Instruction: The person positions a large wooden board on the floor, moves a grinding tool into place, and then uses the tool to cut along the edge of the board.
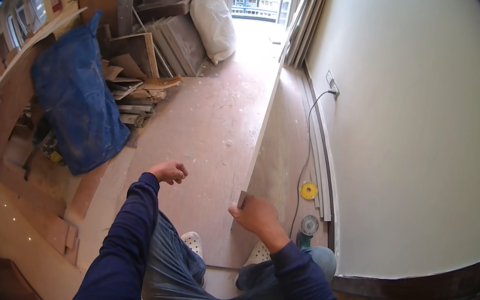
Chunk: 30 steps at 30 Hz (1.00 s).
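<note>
My right hand (259,215) is closed around a small flat grey piece (242,199), whose kind I cannot make out. It is at the near end of a long board (261,134) standing on its edge, with a pale narrow edge on top. That board runs away from me toward the bright balcony door. Left of it, above the floor, my left hand (169,172) hangs with its fingers curled in, and nothing shows in them. Beyond my right knee lies an angle grinder (307,230) with a grey disc, green body partly hidden by my leg.
A yellow disc (309,190) and a black cable (307,134) lie by the right wall (416,130); the cable reaches a socket. At left stand a blue sack (79,94), piled scrap wood (138,98) and a white sack (212,21). Tall boards (308,26) lean far right.
</note>
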Available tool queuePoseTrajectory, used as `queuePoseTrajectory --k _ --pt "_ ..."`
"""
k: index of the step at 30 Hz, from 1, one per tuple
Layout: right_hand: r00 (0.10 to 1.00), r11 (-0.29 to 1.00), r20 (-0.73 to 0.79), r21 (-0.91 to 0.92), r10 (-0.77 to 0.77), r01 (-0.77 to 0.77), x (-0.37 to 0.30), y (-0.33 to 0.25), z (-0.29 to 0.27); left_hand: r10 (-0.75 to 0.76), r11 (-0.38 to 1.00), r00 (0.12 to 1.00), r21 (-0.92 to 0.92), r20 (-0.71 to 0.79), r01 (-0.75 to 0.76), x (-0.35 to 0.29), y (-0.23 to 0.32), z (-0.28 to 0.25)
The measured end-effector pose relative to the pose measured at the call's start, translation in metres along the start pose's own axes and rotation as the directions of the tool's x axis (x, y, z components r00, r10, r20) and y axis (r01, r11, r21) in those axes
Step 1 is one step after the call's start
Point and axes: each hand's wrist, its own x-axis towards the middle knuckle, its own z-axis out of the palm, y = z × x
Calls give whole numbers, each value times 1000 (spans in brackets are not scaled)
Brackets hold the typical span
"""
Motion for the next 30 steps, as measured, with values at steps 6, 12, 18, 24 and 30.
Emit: queuePoseTrajectory --k 6,12,18,24,30 --pt "1000 1000 -10 12 -22 22 2 3 4 -21 1000 999 7 -27 21 0 1 1" --pt "1000 1000 16 0 -26 26 3 2 2 -30 999 999 17 -33 31 -6 6 3" --pt "1000 1000 3 -14 -24 24 1 0 -2 -28 999 999 31 -40 29 -8 9 4" --pt "1000 1000 14 -25 -13 13 0 -3 -5 -33 999 999 22 -39 34 -6 8 4" --pt "1000 999 11 -31 -21 22 2 -3 -1 -29 998 999 47 -45 31 -6 6 2"
